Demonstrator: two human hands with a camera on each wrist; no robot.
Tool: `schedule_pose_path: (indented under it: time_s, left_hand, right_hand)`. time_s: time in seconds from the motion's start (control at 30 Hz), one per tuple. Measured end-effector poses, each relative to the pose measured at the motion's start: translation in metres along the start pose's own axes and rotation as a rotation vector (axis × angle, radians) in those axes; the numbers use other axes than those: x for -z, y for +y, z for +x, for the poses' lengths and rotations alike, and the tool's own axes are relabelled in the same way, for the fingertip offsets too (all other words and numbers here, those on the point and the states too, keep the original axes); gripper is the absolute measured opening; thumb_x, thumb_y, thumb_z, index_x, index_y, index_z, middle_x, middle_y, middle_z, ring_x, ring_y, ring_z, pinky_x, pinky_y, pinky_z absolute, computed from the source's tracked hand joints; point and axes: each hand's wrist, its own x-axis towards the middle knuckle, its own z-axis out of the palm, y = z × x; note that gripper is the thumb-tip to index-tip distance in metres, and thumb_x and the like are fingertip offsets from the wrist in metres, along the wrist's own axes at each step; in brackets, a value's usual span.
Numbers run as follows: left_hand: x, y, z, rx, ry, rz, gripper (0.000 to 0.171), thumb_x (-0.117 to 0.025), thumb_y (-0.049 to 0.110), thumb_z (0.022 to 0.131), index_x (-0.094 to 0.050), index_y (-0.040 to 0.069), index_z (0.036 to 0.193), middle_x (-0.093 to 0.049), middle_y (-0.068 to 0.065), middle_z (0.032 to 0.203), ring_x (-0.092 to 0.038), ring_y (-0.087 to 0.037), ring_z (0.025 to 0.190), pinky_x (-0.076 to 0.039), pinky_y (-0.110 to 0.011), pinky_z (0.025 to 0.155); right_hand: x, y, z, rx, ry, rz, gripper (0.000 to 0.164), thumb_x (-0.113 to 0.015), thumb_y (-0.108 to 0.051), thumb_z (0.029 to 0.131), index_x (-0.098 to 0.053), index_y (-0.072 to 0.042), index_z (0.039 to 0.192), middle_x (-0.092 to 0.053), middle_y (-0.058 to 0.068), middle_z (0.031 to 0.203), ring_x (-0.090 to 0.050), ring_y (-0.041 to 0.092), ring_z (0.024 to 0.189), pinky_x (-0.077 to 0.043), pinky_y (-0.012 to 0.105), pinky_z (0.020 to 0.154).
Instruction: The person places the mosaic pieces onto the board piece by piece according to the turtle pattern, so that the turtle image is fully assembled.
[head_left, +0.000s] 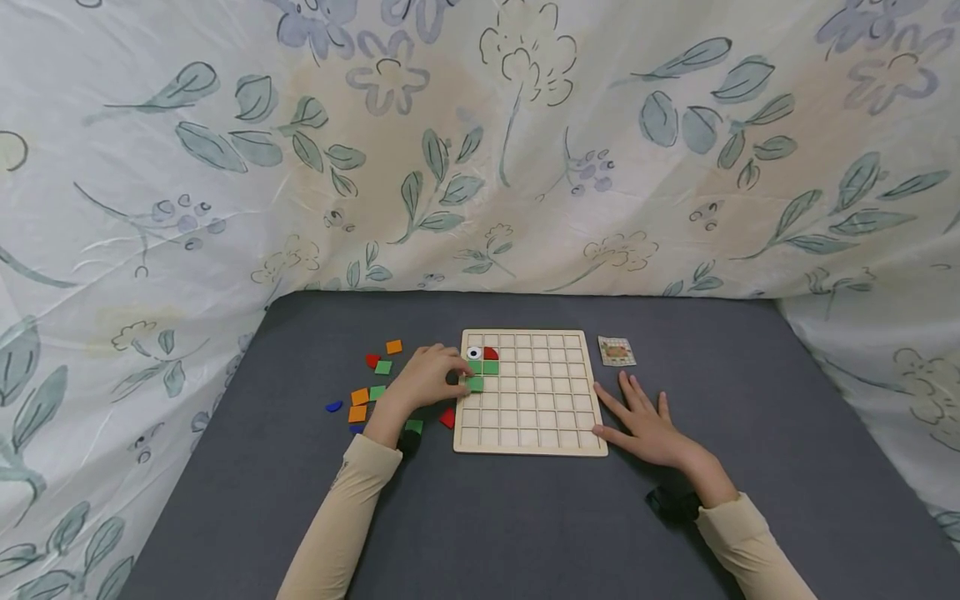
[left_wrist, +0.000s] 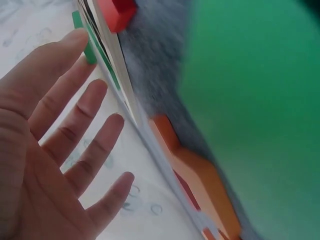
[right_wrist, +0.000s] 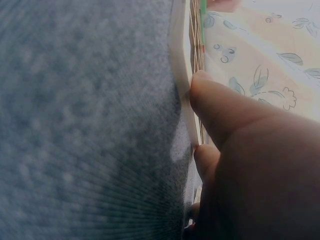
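Note:
My left hand (head_left: 426, 380) is at the left edge of a wooden grid board (head_left: 531, 410). Its thumb and index finger pinch a green square tile (head_left: 475, 385) over the third row; the same green tile (left_wrist: 84, 37) shows between the fingertips in the left wrist view. On the board's top left lie a white tile with a black-ringed dot (head_left: 474, 353), a red rounded tile (head_left: 491, 353) and green squares (head_left: 491, 367). My right hand (head_left: 651, 432) rests with fingers spread, thumb and index fingertip touching the board's right edge.
Loose orange (head_left: 358, 413), green (head_left: 383, 367), red (head_left: 372, 361) and blue (head_left: 333, 407) pieces lie left of the board. Another red piece (head_left: 447, 418) sits right beside its left edge. A small picture card (head_left: 617, 351) lies at the upper right. Floral cloth hangs behind the grey table (head_left: 517, 533).

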Motion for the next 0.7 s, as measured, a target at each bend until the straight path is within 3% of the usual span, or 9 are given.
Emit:
schedule_pose_path:
  time_s: [0.4,0.7]
  left_hand:
    - [-0.003,0.016,0.018,-0.093,0.0,0.055,0.021,-0.073,0.032,0.079,-0.073,0.022,0.097,-0.063,0.003,0.094,-0.053,-0.019,0.091,-0.039,-0.051,0.094]
    - [-0.002,0.022,0.023,-0.048,-0.01,0.06,0.021,-0.074,0.03,0.078,-0.074,0.022,0.097,-0.063,0.003,0.094,-0.053,-0.02,0.092,-0.037,-0.05,0.095]
  right_hand:
    - [-0.003,0.004,0.002,-0.005,0.011,-0.017,0.074,-0.049,-0.053,0.09,-0.021,-0.019,0.149,0.004,0.023,0.153,0.005,0.043,0.139,0.011,0.072,0.097]
    - [-0.003,0.004,0.003,-0.01,0.008,-0.013,0.074,-0.049,-0.053,0.09,-0.02,-0.019,0.149,0.004,0.023,0.153,0.005,0.044,0.139,0.011,0.072,0.097]
